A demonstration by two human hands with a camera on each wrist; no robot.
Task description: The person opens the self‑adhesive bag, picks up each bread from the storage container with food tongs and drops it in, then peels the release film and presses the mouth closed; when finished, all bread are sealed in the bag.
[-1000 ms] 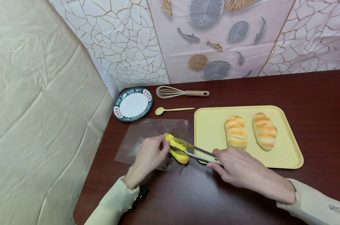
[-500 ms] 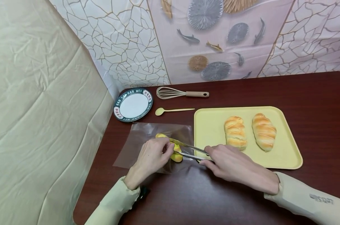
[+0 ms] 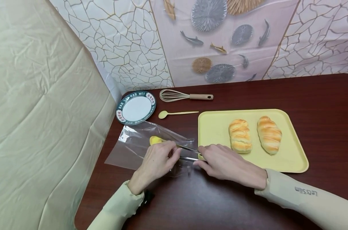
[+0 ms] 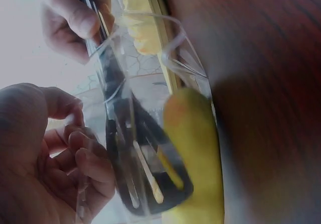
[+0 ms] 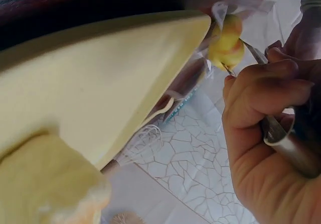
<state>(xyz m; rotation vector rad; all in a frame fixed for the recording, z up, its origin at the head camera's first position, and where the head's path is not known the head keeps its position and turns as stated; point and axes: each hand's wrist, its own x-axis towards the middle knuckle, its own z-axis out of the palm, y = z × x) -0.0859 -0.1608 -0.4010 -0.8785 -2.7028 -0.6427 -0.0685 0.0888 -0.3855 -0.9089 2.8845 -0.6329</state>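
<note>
A clear plastic bag lies left of the tray, with a yellow bread inside it, mostly hidden in the head view behind the left hand. That hand pinches the bag's edge between thumb and fingers. My right hand grips metal tongs, whose slotted black end reaches into the bag beside the yellow bread in the left wrist view. From the right wrist view, the right hand is curled round the tongs, and the bread is at their far end.
The yellow tray holds two breads, a ridged one and a striped one. Behind the bag are a green-rimmed plate, a spoon and a whisk. A patterned cloth hangs at the back.
The right hand and tongs have moved left, carrying the yellow bread deeper into the bag. The bag has shifted left and its far side has lifted. The left hand has barely moved.
</note>
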